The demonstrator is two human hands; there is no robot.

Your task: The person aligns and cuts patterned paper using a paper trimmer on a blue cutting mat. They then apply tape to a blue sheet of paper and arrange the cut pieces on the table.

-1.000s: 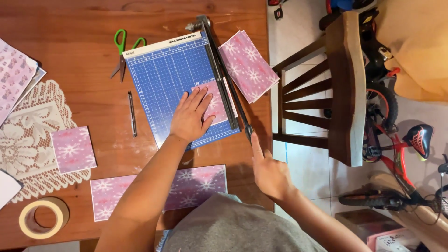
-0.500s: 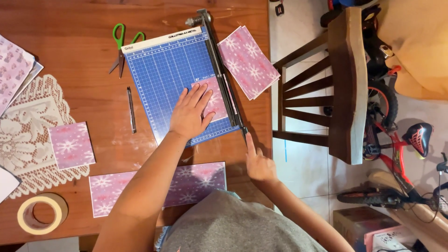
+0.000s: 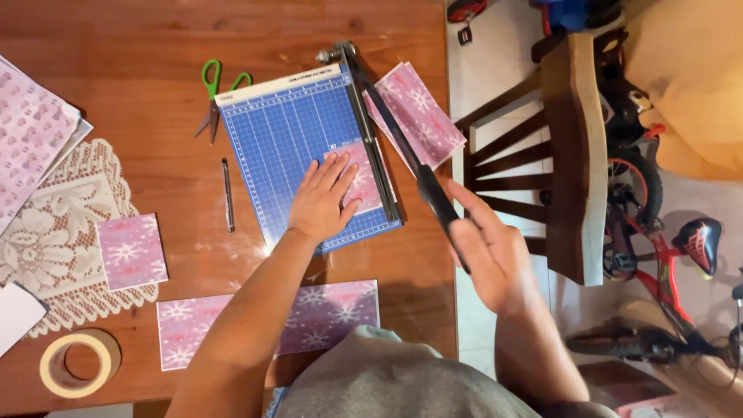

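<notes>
At frame centre, a pink snowflake-patterned paper sheet [image 3: 362, 179] was pressed flat onto the blue gridded paper trimmer [image 3: 298, 151] by the open left hand [image 3: 323, 200], while the trimmer's raised black blade handle [image 3: 436, 200] was gripped by the right hand [image 3: 495, 251].

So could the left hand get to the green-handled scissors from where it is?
Probably yes. The left hand lies flat on the pink paper on the blue cutter board, and only bare board and table separate it from the green-handled scissors.
</notes>
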